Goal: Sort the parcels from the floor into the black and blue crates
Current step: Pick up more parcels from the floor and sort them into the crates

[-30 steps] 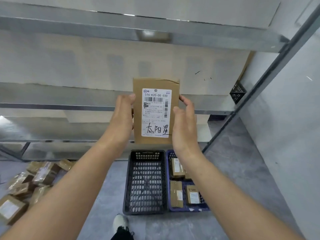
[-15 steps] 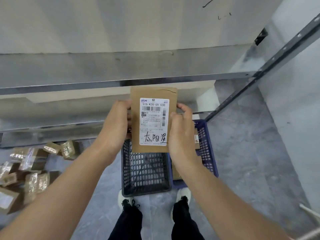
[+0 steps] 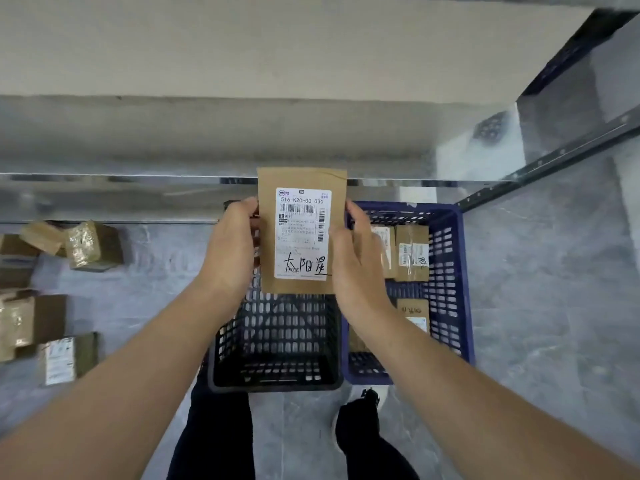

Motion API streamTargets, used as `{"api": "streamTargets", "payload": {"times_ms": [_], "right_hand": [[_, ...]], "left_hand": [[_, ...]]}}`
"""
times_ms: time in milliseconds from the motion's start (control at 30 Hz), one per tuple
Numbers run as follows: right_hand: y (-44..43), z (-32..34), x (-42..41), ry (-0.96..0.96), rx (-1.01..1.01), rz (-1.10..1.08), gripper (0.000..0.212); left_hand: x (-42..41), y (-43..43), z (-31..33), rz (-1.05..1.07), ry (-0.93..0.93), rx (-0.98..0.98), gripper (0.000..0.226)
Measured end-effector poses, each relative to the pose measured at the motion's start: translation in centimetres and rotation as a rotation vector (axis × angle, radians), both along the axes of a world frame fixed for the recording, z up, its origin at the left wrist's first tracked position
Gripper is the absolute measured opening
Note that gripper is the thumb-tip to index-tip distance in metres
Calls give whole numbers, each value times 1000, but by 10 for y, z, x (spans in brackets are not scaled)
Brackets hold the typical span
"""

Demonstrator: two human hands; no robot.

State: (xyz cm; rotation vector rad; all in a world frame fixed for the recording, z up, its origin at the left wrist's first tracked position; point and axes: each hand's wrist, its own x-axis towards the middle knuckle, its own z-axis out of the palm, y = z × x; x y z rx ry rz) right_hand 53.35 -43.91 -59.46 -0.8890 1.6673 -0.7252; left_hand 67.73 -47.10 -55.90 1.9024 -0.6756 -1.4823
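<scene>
A flat brown parcel (image 3: 302, 178) with a white shipping label and black handwriting is held upright above the crates. My left hand (image 3: 230, 247) grips its left edge and my right hand (image 3: 356, 261) grips its right edge. Directly below it stands the black crate (image 3: 277, 372), which shows no parcels inside. The blue crate (image 3: 457, 271) stands against the black one on the right and holds several brown parcels (image 3: 412, 252). More brown parcels (image 3: 93, 245) lie on the floor at the left.
A metal shelf rack (image 3: 485, 183) runs across just behind the crates, with a slanted post at the right. My legs and shoes (image 3: 370, 400) stand right at the crates' near side. Grey floor spreads to the right.
My view has tilted further down and I have stepped closer to the crates. Both hands have lowered the parcel, which now hangs over the black crate.
</scene>
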Motion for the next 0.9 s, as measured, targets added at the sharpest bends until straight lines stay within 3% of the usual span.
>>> {"api": "streamTargets", "payload": {"times_ms": [367,533,767,900], "right_hand": [[-1,-202,20,40,221,22,62],[-8,-269,22,77,293,-14,70],[-26,-345,49,143,259,0,105],[-27,-382,53,151,257,-87,116]], "left_hand": [[13,0,-217,-22,38,89,43],[14,-10,-296,5,190,173,38],[20,-27,-393,71,215,180,32],[20,-30,-426,48,248,171,47]]}}
